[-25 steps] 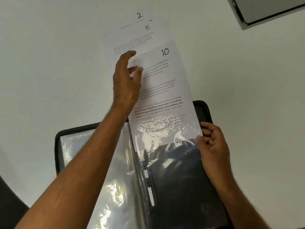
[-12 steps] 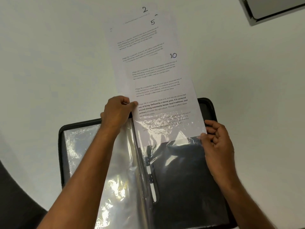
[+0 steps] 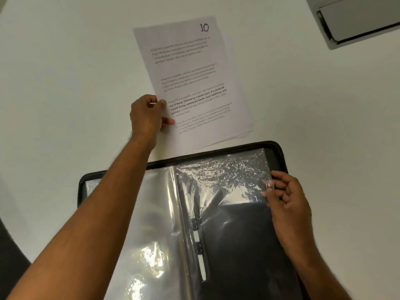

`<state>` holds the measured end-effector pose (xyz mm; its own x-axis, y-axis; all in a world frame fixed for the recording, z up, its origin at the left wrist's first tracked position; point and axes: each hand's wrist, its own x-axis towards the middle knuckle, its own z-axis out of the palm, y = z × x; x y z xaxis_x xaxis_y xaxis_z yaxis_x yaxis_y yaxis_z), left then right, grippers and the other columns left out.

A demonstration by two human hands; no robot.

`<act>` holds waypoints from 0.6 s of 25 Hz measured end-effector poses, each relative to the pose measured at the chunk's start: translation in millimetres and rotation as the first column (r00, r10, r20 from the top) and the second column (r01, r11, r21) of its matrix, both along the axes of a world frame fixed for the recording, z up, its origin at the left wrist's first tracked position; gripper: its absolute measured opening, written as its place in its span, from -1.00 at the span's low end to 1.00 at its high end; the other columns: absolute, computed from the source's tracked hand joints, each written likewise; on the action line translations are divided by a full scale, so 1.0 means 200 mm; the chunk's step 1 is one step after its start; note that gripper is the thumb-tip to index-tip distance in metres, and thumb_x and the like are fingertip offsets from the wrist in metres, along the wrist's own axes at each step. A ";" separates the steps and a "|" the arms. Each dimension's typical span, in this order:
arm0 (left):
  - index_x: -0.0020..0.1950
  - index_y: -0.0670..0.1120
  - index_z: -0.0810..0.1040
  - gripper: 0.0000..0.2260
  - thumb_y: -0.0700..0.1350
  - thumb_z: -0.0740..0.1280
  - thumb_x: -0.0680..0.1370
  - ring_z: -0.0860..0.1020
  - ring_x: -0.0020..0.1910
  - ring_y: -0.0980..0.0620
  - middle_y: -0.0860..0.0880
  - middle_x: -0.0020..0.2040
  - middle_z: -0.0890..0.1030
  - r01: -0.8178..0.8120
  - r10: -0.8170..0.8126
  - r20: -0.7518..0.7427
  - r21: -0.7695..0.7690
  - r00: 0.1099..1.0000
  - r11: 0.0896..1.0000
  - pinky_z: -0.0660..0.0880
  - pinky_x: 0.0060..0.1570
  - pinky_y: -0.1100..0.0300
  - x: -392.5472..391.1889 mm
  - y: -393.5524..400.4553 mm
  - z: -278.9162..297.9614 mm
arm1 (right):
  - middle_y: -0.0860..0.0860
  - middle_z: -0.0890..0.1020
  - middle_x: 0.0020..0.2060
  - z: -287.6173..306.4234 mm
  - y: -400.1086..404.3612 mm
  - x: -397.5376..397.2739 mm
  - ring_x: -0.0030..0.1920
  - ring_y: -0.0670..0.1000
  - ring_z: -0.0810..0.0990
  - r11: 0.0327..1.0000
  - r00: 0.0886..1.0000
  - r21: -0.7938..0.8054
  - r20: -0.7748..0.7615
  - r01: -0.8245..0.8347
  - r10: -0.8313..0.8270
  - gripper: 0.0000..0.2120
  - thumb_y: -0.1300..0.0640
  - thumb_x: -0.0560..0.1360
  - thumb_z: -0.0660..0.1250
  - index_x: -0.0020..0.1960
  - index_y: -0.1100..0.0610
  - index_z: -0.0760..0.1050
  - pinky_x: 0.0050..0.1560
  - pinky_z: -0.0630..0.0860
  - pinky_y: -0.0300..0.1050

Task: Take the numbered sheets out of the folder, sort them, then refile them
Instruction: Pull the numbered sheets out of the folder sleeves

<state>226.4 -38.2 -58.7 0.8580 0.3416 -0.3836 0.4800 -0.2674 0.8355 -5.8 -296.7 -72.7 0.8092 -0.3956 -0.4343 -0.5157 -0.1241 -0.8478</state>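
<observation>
White tabletop (image 3: 65,83) carries the printed white paper stack (image 3: 194,83) lengthwise beyond the black clear-sleeved folder (image 3: 279,152), left hand (image 3: 147,115) pinching its near edge, right hand (image 3: 287,200) pinching a sleeve.

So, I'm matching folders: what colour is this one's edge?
Black, on the folder rim; head view.

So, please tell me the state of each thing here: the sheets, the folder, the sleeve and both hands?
Sheet 10: out of the folder, on top of the stack.
Folder: open, flat on the table.
Right sleeve: empty, crinkled.
Left hand: grips the stack's edge.
Right hand: pinches the sleeve's edge.
</observation>
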 end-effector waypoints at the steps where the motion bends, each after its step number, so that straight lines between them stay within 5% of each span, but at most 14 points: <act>1: -0.03 -0.06 0.56 -0.92 -0.15 0.32 0.66 0.72 -0.31 -0.16 -0.07 -0.02 0.70 -0.009 0.009 0.006 0.014 1.000 1.000 0.60 -0.33 -0.07 0.04 0.00 -0.01 | -0.26 0.65 0.03 0.00 0.00 0.00 -0.01 -0.19 0.67 1.000 1.000 -0.002 -0.002 0.002 -0.002 -0.66 0.20 0.62 0.33 0.32 -0.11 0.45 -0.09 0.56 -0.42; 7: 0.33 -0.08 0.51 -0.76 -0.17 0.29 0.66 0.70 -0.29 -0.04 0.03 0.07 0.59 -0.044 0.034 0.102 0.098 0.994 0.994 0.61 -0.30 0.07 0.04 -0.01 -0.08 | -0.22 0.64 0.05 -0.01 0.00 0.01 0.00 -0.22 0.67 1.000 1.000 -0.016 -0.009 -0.011 0.011 -0.65 0.23 0.63 0.33 0.32 -0.11 0.45 -0.09 0.54 -0.45; 13: 0.39 -0.01 0.47 -0.71 -0.12 0.27 0.67 0.55 0.13 0.07 0.04 0.32 0.43 0.125 -0.243 0.274 0.386 0.931 0.914 0.52 0.09 0.32 -0.34 0.01 -0.10 | -0.17 0.64 0.08 -0.02 0.00 0.00 0.01 -0.18 0.67 0.999 1.000 -0.041 0.001 -0.021 0.021 -0.67 0.19 0.64 0.31 0.36 -0.05 0.46 -0.05 0.56 -0.43; 15: 0.40 -0.03 0.46 -0.71 -0.11 0.26 0.67 0.46 0.28 0.07 0.07 0.34 0.40 0.155 -0.305 0.257 0.475 0.917 0.866 0.47 0.27 0.17 -0.53 0.07 -0.11 | -0.16 0.64 0.09 -0.02 0.01 0.00 0.02 -0.15 0.67 0.998 1.000 -0.063 0.005 -0.030 0.030 -0.66 0.17 0.64 0.31 0.39 -0.01 0.45 -0.04 0.56 -0.42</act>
